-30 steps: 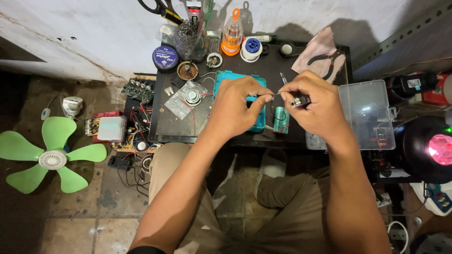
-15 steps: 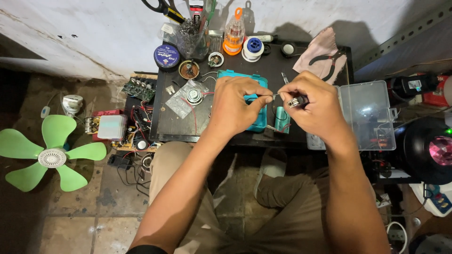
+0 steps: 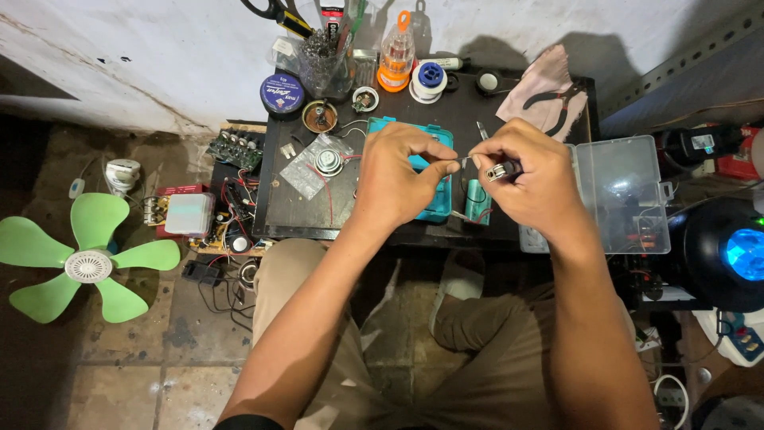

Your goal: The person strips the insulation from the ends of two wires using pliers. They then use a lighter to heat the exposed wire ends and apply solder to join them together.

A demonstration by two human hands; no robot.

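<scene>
Above the dark table, a thin wire runs between both hands; the left hand pinches one end, and the right hand pinches the other while gripping a small metal part. Just beneath lie a teal case and green cell. Right sits a clear box; far left, a green fan.

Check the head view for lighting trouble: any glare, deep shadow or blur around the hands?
Head view: sharp around the left hand and right hand; blue glare on the round lamp at the right edge; the floor under the table is dim; the green fan looks stretched by wide-angle distortion.
</scene>
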